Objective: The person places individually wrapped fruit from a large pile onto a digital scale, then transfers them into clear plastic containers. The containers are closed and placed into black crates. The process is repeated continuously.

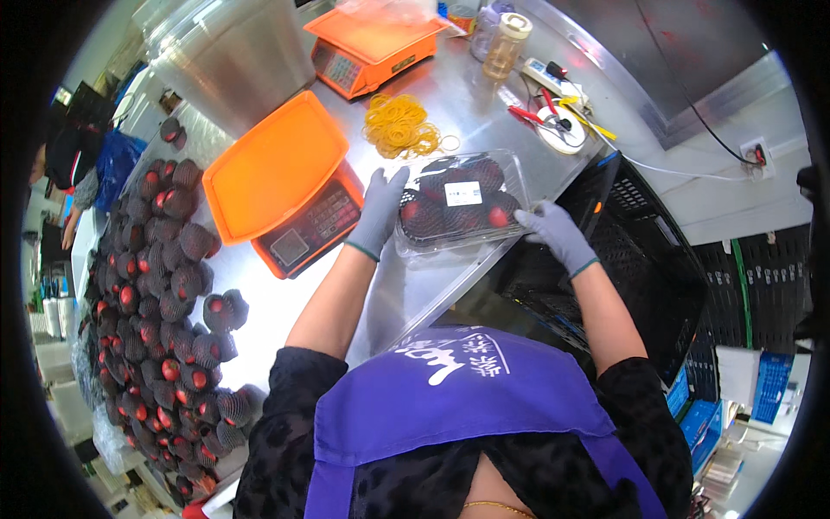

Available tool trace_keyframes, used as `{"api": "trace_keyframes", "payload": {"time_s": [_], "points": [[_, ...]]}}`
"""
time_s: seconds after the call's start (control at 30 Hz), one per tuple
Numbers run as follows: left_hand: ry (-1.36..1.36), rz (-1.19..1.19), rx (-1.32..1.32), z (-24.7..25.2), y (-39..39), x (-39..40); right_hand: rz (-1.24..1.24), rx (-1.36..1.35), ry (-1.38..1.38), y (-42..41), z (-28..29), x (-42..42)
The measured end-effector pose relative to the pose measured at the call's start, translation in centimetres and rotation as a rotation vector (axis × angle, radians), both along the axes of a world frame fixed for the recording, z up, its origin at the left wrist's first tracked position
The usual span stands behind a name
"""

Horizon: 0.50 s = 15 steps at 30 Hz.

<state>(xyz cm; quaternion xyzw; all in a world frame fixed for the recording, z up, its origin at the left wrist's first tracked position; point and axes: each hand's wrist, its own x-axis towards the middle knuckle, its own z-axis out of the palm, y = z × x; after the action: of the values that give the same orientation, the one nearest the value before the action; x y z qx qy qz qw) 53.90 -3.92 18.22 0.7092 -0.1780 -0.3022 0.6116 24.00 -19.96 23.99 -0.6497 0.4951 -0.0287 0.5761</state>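
Observation:
A clear plastic clamshell box [425, 243] with red fruits in black foam nets lies near the metal table's edge, a white label on its lid. My left hand [384, 204], in a grey glove, rests at the box's left end, fingers against its side. At the right end, my gloved right hand [554, 230] touches the box's corner with its fingertips. Beyond the box is a pile of yellow rubber bands [401, 126]. An orange weighing scale [282, 175] stands left of my left hand. Many more netted red fruits [170, 370] are heaped at the left.
A second orange scale [373, 45], a stack of clear containers [227, 58] and bottles [507, 48] stand farther back. Red-handled pliers [548, 117] lie on a white tape roll near a power strip [554, 81]. Right of the table is a black plastic crate [632, 259].

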Motion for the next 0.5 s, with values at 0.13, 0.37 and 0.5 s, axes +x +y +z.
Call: {"api": "trace_keyframes", "payload": {"time_s": [0.13, 0.37, 0.5], "points": [[0.45, -0.009, -0.287, -2.5, 1.0, 0.9, -0.337, 0.357, -0.455, 1.5, -3.6, 0.3], [0.703, -0.162, -0.409, 6.5, 5.5, 0.5, -0.312, 0.475, -1.265, 1.6, 0.0, -0.5], [0.544, -0.518, -0.407, 13.1, 5.0, -0.8, -0.106, 0.566, -1.231, 1.8, 2.6, 2.8]]}}
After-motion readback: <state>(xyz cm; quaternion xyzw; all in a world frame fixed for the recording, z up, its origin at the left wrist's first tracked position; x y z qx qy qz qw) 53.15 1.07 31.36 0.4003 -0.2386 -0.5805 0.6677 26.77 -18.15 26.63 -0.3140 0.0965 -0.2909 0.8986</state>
